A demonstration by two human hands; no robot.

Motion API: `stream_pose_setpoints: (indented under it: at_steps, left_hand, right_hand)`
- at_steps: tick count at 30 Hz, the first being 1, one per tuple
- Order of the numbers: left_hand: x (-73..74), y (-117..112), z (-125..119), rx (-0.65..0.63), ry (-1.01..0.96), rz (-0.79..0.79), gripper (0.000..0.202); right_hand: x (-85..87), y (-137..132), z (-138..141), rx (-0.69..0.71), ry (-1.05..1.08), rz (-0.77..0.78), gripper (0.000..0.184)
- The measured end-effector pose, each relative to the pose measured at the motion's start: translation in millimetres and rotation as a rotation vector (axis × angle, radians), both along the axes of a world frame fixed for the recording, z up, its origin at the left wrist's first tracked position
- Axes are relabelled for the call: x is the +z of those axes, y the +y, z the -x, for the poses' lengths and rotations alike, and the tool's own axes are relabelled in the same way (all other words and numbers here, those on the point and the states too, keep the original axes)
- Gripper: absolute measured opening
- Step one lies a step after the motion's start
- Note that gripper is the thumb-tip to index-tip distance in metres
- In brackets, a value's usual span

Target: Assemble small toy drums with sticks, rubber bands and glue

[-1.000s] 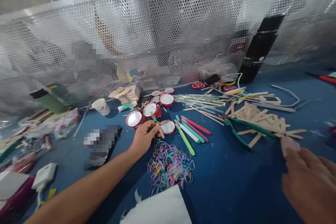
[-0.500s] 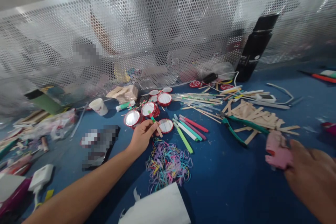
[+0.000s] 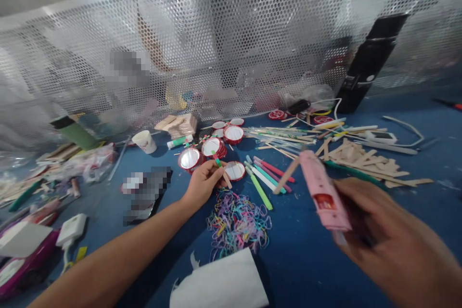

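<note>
My left hand (image 3: 206, 180) pinches a small wooden craft stick (image 3: 226, 179) with green and red bands near its upper end. Just behind the fingers lie red-rimmed white discs (image 3: 234, 171). My right hand (image 3: 393, 231) is wrapped round a pink boxy tool (image 3: 325, 192) with a small red window; its exact kind is unclear. A tan wooden strip (image 3: 288, 175) slants out from the tool's upper end, and how it is held there cannot be seen. Below my left hand spreads a pile of coloured rubber bands (image 3: 240, 224).
Coloured pens (image 3: 260, 187) lie mid-table, with loose craft sticks (image 3: 361, 159) to their right. A black bottle (image 3: 371, 65) stands against the perforated metal screen (image 3: 231, 43). White paper (image 3: 220, 284) lies in front, and a paper cup (image 3: 144, 142) sits at left.
My right hand has come inward to the left with the pink tool, which is now turned upright and has a wooden strip showing at its end. My left hand keeps its pinch.
</note>
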State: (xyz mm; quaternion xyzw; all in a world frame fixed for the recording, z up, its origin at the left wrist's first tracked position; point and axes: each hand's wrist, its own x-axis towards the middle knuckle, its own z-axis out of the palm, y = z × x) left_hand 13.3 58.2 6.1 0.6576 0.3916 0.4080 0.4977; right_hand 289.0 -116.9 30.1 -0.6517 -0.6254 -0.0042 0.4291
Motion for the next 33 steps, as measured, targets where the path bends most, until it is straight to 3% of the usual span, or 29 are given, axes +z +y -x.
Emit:
stream_pose_setpoints:
  at_steps: [2,4,7,12,16,23,28,33]
  left_hand:
    - [1.3,-1.6,-0.7,-0.009,-0.024,0.021,0.044]
    - [2.6,-3.0,-1.2,-0.024,-0.041,0.041,0.043]
    - [5.3,-4.4,-1.5,-0.044,-0.048,0.065,0.037]
    - [15.8,-8.4,-2.6,-0.011,-0.095,0.057,0.029]
    - [26.7,-20.5,-7.9,-0.063,-0.078,0.073,0.025]
    - [37.6,-51.9,-22.9,-0.064,-0.190,0.291,0.027]
    - [38.9,-63.9,-27.2,-0.056,-0.255,0.447,0.037]
    - [35.6,-68.8,-28.9,-0.051,-0.231,0.455,0.032]
  right_hand:
    - [13.6,10.7,19.6,0.232,0.249,0.130,0.037]
    - [20.3,22.5,31.8,0.348,0.463,0.294,0.037]
    - [18.4,37.7,38.3,0.477,0.764,0.436,0.028]
    - [9.2,44.2,32.5,0.588,1.162,0.506,0.025]
    - [11.7,40.4,27.8,0.570,1.288,0.503,0.027]
    - [10.5,39.3,31.5,0.590,1.378,0.561,0.035]
    - [10.5,36.5,40.4,0.631,1.410,0.530,0.037]
    - [10.0,32.5,47.7,0.667,1.490,0.556,0.034]
